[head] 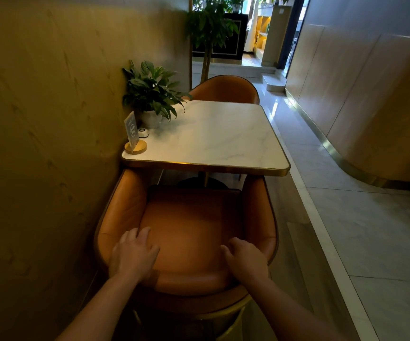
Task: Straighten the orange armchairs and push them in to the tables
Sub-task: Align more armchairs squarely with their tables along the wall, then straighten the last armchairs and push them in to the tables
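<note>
An orange leather armchair (189,217) stands right in front of me, facing a white marble table (213,139) with a gold rim. Its armrest tips sit just under the table's near edge. My left hand (133,254) grips the top of the backrest on the left, fingers curled over onto the inner side. My right hand (245,258) grips the backrest on the right in the same way. A second orange armchair (226,89) stands at the table's far side, its back rising above the tabletop.
A yellowish wall (51,143) runs close along the left of chair and table. On the table's left side stand a potted plant (151,94), a call button (143,132) and a number sign (133,136). A tiled aisle (334,193) lies to the right.
</note>
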Demonstrator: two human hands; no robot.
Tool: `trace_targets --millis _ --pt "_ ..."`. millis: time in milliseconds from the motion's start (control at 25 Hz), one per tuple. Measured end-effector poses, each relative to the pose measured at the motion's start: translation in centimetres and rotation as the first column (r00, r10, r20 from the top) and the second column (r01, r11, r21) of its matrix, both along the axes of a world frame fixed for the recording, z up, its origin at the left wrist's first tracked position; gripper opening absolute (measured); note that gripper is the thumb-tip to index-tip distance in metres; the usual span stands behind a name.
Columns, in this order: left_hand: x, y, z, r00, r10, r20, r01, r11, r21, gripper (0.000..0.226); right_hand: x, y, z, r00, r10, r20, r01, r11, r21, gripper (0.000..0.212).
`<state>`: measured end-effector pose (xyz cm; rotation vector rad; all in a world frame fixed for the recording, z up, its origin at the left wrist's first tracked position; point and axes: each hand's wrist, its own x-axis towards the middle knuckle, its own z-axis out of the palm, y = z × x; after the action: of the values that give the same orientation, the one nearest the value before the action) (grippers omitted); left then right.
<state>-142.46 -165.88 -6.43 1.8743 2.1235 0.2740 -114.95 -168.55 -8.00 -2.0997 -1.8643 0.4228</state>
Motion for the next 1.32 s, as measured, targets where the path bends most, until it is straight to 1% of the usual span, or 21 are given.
trace_targets --millis 160,320,480,560,640,760,880,1080,1200,1320 --pt "2.6 -2.2 5.4 0.999 0.048 0.026 -0.050 0.995 0.085 0.062 2.3 -0.3 4.9 0.998 0.061 -0.027 -0.059 0.996 0.063 0.028" --pt "7.3 -4.3 11.1 0.983 0.137 0.123 -0.160 0.967 0.199 0.062 4.8 -1.4 9.6 0.993 0.111 -0.028 -0.107 0.988 0.112 0.029" --pt "13.5 -6.6 15.0 0.991 0.102 0.088 -0.119 0.969 0.217 0.064 8.8 -3.5 13.7 0.988 0.152 -0.019 -0.148 0.982 0.119 0.028" --pt "16.0 -7.4 16.0 0.990 0.103 0.100 -0.122 0.971 0.204 0.065 10.4 -4.6 15.0 0.982 0.189 -0.012 -0.187 0.976 0.114 0.028" --pt "18.8 -7.9 17.3 0.990 0.092 0.108 -0.116 0.965 0.234 0.066 12.3 -5.5 16.3 0.977 0.214 0.002 -0.212 0.969 0.125 0.027" --pt "22.6 -8.2 19.2 0.999 0.025 0.032 -0.034 0.956 0.292 0.067 15.1 -5.8 18.2 0.975 0.221 0.029 -0.223 0.959 0.172 0.029" --pt "25.4 -8.1 20.1 0.998 -0.038 -0.045 0.049 0.965 0.257 0.067 17.6 -5.2 19.7 0.972 0.229 0.047 -0.234 0.950 0.208 0.030" --pt "29.6 -5.6 19.3 0.990 -0.082 -0.111 0.101 0.979 0.178 0.067 22.7 -1.5 21.0 0.973 0.222 0.056 -0.229 0.944 0.238 0.036" --pt "31.9 -2.5 19.0 0.988 -0.089 -0.123 0.109 0.979 0.173 0.067 26.1 1.6 21.7 0.971 0.227 0.077 -0.238 0.947 0.217 0.041" --pt "34.3 1.3 19.1 0.988 -0.102 -0.115 0.117 0.984 0.132 0.067 29.2 5.1 22.2 0.970 0.234 0.074 -0.244 0.951 0.190 0.044"
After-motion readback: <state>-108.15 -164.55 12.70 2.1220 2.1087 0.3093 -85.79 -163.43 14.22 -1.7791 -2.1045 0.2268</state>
